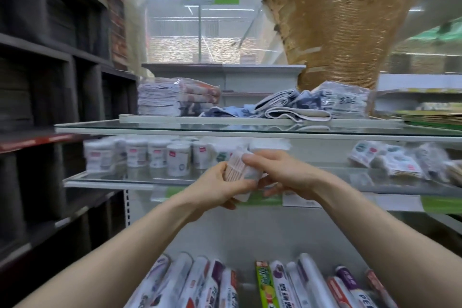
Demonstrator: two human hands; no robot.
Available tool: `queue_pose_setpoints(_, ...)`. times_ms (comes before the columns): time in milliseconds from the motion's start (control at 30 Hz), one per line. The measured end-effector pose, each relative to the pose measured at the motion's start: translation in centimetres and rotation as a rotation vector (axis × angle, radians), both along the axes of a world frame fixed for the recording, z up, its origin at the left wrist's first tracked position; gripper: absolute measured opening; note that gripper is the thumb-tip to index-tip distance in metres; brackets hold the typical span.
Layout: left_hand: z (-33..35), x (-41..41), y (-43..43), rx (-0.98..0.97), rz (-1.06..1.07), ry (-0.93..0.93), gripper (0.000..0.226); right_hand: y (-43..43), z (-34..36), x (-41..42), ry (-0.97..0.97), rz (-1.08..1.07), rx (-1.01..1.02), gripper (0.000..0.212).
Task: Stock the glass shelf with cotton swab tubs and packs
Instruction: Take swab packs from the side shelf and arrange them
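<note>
While left hand [220, 189] and right hand [283, 172] hold swab pack [237, 167], tubs [178, 160] on shelf [110, 179]

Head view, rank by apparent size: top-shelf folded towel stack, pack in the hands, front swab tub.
1. folded towel stack
2. pack
3. front swab tub, though the pack is nearer the camera, so 2 and 3 are unsure.

- Upper glass shelf [175, 130] is carrying folded towels [172, 100].
- Middle glass shelf [105, 180] is holding white tubs [156, 156] at left, packs [390, 161] at right.
- Bottom shelf [250, 250] is bearing rolls [287, 282] side by side.
</note>
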State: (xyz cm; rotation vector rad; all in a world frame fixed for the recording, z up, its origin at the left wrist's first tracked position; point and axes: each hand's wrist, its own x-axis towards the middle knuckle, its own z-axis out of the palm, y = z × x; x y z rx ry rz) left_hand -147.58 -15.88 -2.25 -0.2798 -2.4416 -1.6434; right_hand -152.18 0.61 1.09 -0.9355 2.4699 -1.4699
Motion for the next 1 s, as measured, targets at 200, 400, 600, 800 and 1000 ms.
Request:
queue_pose_setpoints(200, 0.0, 0.9, -3.1, 0.128, 0.127, 0.003, 0.061, -3.0, -0.1, -1.0, -0.076, 0.177, -0.046, 0.027)
queue_pose_setpoints(400, 0.4, 2.0, -4.9, -0.084, 0.251, 0.0, 0.037, -6.0, -0.4, -2.5, -0.019, 0.218, -0.037, 0.055)
queue_pose_setpoints(600, 0.7, 3.3, -7.7, -0.027, 0.328, 0.002, 0.032, -8.3, -0.8, -2.3, -0.044, 0.361, -0.022, 0.032)
queue_pose_setpoints(800, 0.7, 4.0, -10.1, -0.101, 0.307, -0.042, 0.033, -10.9, -1.2, -1.7, 0.024, 0.396, -0.042, 0.042)
queue_pose_setpoints(1000, 1.7, 4.4, -14.3, -0.174, 0.357, -0.048, 0.031, -14.8, -0.8, -0.9, 0.103, 0.352, -0.04, 0.029)
